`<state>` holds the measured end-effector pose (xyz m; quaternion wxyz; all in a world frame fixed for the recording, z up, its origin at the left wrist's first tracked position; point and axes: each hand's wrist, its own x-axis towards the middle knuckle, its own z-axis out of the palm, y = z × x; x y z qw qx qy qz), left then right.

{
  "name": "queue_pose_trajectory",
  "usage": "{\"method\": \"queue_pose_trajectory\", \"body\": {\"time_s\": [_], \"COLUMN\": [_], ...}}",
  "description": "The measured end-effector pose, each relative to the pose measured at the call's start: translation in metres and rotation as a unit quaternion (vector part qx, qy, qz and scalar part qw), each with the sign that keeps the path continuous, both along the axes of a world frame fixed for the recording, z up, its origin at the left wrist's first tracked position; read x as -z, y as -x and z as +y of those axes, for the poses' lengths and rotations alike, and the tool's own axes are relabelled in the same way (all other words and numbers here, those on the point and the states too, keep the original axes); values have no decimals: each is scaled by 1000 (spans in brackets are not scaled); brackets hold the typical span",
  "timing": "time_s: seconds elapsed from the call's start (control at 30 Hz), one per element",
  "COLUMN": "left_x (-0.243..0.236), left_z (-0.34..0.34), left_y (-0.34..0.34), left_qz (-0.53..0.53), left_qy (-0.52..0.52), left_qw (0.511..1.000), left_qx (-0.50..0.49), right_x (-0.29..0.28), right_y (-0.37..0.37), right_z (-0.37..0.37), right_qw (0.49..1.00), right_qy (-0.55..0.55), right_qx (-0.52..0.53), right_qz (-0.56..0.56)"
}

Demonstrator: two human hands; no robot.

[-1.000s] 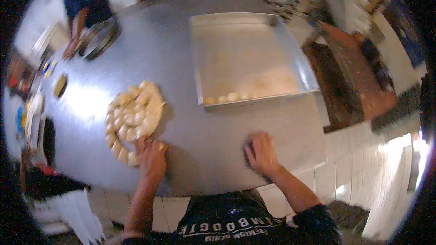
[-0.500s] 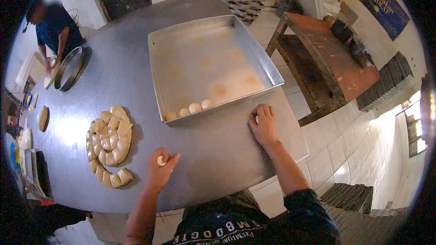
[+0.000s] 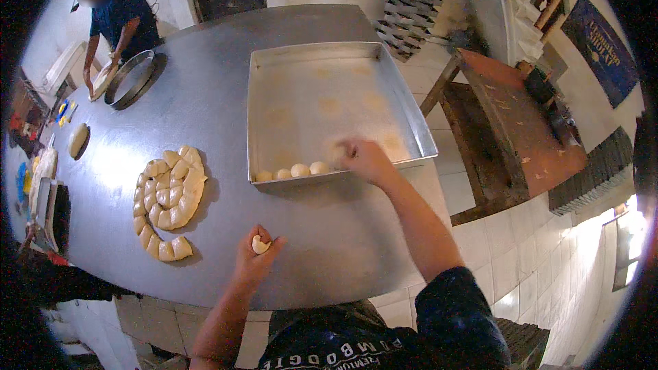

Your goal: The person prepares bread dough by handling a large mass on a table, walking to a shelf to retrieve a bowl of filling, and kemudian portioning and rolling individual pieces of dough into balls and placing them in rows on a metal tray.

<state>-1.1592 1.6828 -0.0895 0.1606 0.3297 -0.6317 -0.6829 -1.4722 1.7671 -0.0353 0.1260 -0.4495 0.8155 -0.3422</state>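
My left hand [image 3: 255,260] is low over the steel table, its fingers curled around a pale piece of dough [image 3: 261,244]. Left of it lies a coiled mass of cut dough portions [image 3: 168,199], glossy and pale yellow. My right hand [image 3: 363,157] reaches over the front right of a large square metal tray [image 3: 250,116], its bent fingers blurred, so what they hold is unclear. Several round dough balls [image 3: 299,170] sit in a row along the tray's front wall, left of that hand.
A co-worker [image 3: 120,10] works dough at the far left beside a round metal ring [image 3: 116,99]. An oval dough loaf [image 3: 79,142] lies on the steel table [image 3: 329,233]. A wooden bench [image 3: 521,130] stands right, near stacked trays [image 3: 589,171] and more stacks [image 3: 408,10] behind.
My left hand left the coiled dough, moving right with a piece in it. My right hand moved up from the table into the tray. The view has also shifted.
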Motion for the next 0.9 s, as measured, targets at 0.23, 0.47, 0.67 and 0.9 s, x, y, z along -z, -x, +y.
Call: {"method": "queue_pose_trajectory", "body": {"time_s": [0.23,0.47,0.67,0.9], "left_x": [-24,-13,-6,-11], "left_z": [31,-19,-75,-103], "left_y": [10,-82,-152,-159], "left_qz": [-61,-136,-254,-271], "left_qy": [200,383,602,579], "left_qw": [977,911,755,769], "left_qx": [39,63,-58,7], "right_x": [-15,62,59,99], "right_y": [-119,-148,-133,-141], "right_z": [28,135,40,110], "right_qw": [970,980,970,960], "right_qy": [179,7,-12,22], "right_qx": [-162,-179,47,28], "right_qz": [-5,86,240,276]}}
